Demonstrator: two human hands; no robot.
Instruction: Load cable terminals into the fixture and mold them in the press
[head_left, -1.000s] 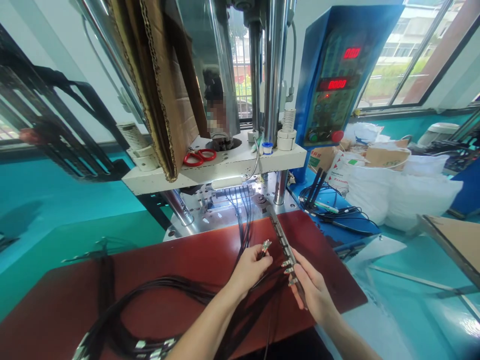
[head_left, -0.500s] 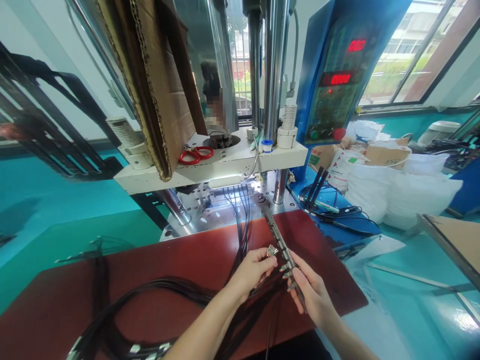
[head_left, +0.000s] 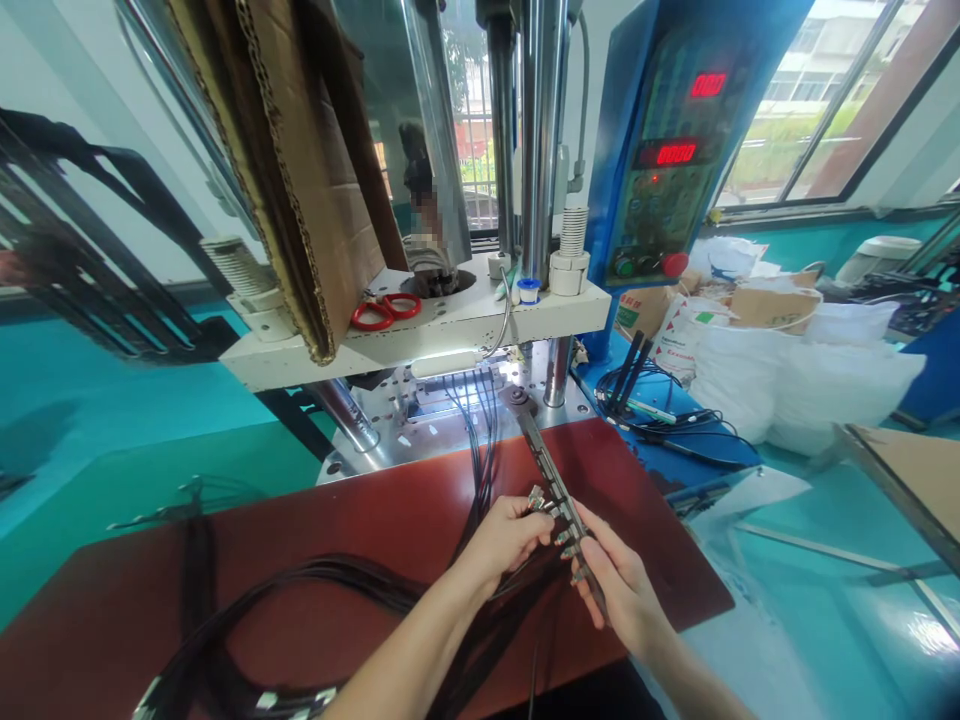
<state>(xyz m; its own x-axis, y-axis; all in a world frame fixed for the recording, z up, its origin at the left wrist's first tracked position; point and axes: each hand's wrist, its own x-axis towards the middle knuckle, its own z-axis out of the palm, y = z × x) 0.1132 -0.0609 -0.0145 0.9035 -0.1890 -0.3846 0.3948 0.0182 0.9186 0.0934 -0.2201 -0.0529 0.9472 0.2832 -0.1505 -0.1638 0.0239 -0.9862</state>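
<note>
Probably the weakest point from here is alignment: the left hand (head_left: 501, 540) pinches a small metal connector (head_left: 535, 497) between thumb and finger just left of the slotted bar (head_left: 547, 470), and if it were pressed to a slot at a slant, it could jam or sit crooked. The right hand (head_left: 619, 580) is closed around the bar's near end, thumb along its upper face; should that grip roll, the connectors (head_left: 562, 540) on the bar's left edge, close to the right fingers, might be knocked loose. Pull is another likely cause of trouble. Black cables (head_left: 480, 470) run down left of the bar, and a thicker cable coil (head_left: 322, 570) lies further left of it on the surface (head_left: 360, 520), partly under the left forearm, so a snag there could drag a connector out of place.

Several things are hard to make out. The left fingers cover part of the connector, so its exact facing is unclear, and whether it touches the bar cannot be told. The right hand hides much of the bar's near end. Beyond the bar's rounded far end, on the metal plate (head_left: 450, 432), the white beam (head_left: 450, 335) overhangs and blocks the back. Pale cable ends (head_left: 266, 700), well left of the bar, are blurred and cut off below.
</note>
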